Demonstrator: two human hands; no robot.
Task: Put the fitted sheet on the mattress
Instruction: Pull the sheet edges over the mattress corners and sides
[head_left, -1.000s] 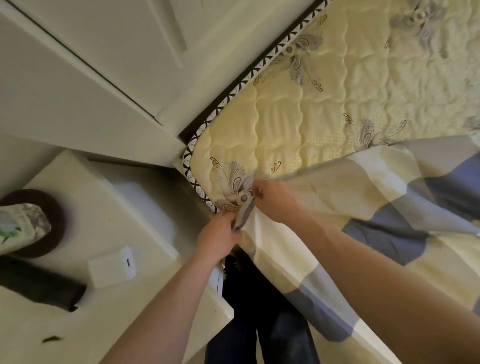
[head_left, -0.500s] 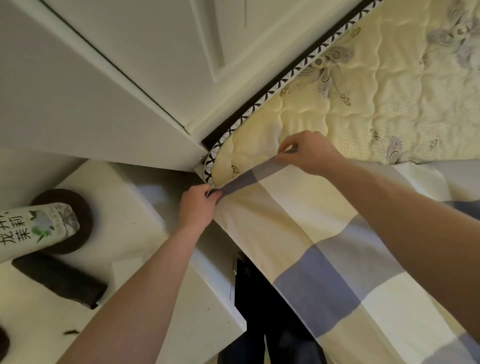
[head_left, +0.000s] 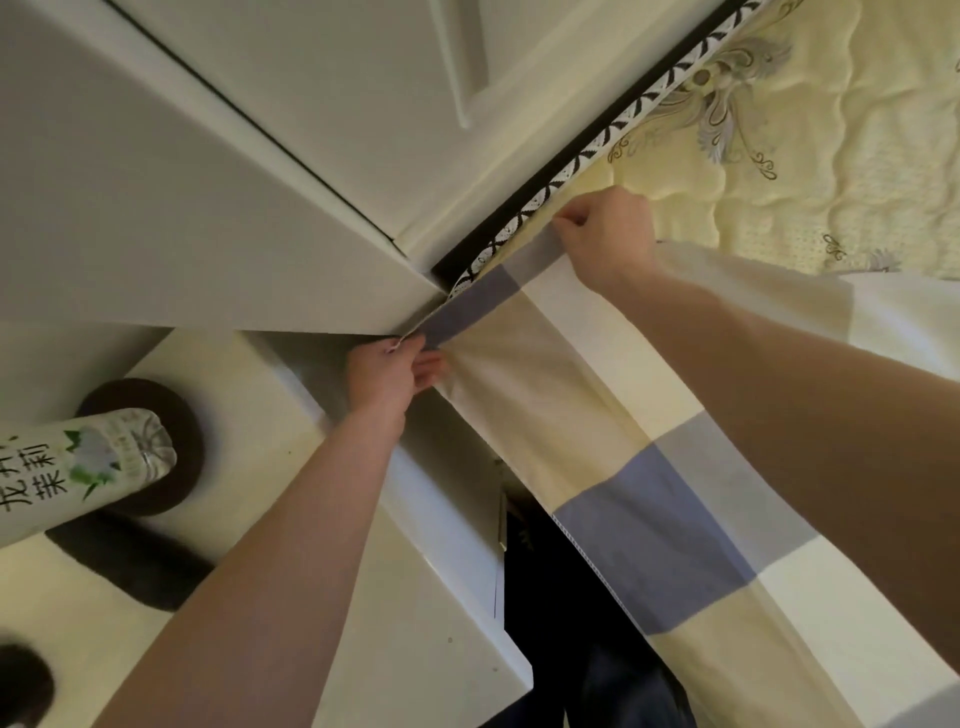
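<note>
Head view: the mattress (head_left: 831, 171) lies mostly bare; the fitted sheet (head_left: 649, 493) only reaches its near corner, hem stretched along the edge; your right grip (head_left: 608, 234) and left grip (head_left: 389, 374) both pinch that hem; tucking is not yet done.

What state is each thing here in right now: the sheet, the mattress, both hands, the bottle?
Left hand: pinches the sheet hem at the mattress corner.
Right hand: pinches the hem further along the edge.
Sheet: hem taut between the hands, draped over the corner, not tucked under.
Mattress: corner covered, top beyond bare.
Bottle: on the nightstand, cap out of view.
</note>
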